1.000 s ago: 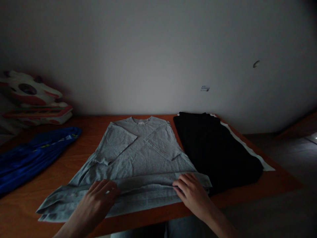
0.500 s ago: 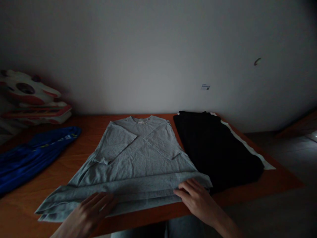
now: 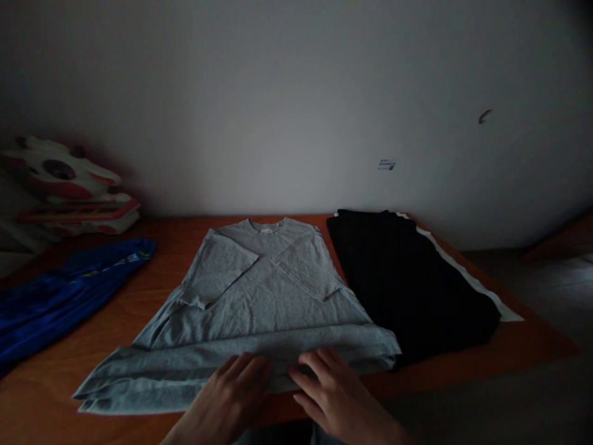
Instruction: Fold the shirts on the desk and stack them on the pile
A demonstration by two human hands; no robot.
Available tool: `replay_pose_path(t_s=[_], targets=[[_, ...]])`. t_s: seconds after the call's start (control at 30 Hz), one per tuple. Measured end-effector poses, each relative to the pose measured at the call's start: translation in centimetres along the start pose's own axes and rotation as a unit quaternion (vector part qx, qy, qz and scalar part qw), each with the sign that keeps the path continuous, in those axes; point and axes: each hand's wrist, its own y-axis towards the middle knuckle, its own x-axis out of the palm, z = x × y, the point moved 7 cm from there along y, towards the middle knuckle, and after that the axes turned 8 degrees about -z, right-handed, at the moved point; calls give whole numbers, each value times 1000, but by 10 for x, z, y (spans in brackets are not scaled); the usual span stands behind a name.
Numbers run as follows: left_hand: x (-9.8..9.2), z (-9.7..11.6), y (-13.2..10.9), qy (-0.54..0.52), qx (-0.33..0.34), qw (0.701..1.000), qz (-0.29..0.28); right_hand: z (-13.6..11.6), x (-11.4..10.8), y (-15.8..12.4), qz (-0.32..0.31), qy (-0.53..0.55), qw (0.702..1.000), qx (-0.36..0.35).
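Note:
A grey T-shirt (image 3: pixel 259 303) lies on the orange-brown table, its collar toward the wall and both sleeves turned in over the body. Along the near side its bottom is folded up into a wide band. My left hand (image 3: pixel 231 392) is closed on this band near the middle, fingers curled over the cloth and thumb hidden. Close by on the right, my right hand (image 3: pixel 331 389) has bent fingers gripping the same band, with its thumb low at the table edge.
Black folded clothing (image 3: pixel 412 284) lies right of the shirt, with a white cloth (image 3: pixel 463 269) showing beneath its edge. Blue clothing (image 3: pixel 78 284) is at the left. Behind it stands a cow-shaped toy keyboard (image 3: pixel 78 191) by the wall (image 3: pixel 278 111). The table's near edge (image 3: pixel 463 364) borders my legs.
Both hands have moved inward along the folded band and are now close together at its middle. The view has shifted slightly; the shirt's folds look the same.

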Motion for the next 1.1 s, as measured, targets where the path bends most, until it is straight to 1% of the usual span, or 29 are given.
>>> replay_pose_path(t_s=[0.1,0.2,0.33,0.4,0.53,0.6,0.67,0.73,0.8,0.97,1.03,1.1], targets=[[-9,-10,-16,4,-4,1000,31,9,-1,-7,2,9,1000,7],[-18,-27,-42,24,-13,998,53,19,-8,-16,10,6,1000,3],[-24,-57,-87,45,-47,997,43,33,-18,-30,43,-22,999,-22],[-28,-73,-111,78,-64,994,41,43,-21,-38,57,-41,997,-29],[-37,-97,-158,154,-54,986,46,63,-30,-51,73,-60,995,-35],[-37,-112,-177,153,-73,985,39,70,-34,-55,74,-57,995,-35],[-37,-125,-193,128,-111,985,38,77,-38,-57,72,-48,996,-32],[-38,-133,-200,103,-136,984,44,81,-40,-58,65,-44,997,-29],[-43,-133,-199,100,-131,985,52,84,-41,-59,61,-47,997,-33],[-59,-129,-176,123,-104,985,56,87,-44,-58,49,-59,996,-47],[-60,-131,-169,107,-90,989,50,87,-45,-57,48,-59,996,-44],[-57,-135,-169,80,-83,992,43,87,-47,-56,52,-57,996,-38]])
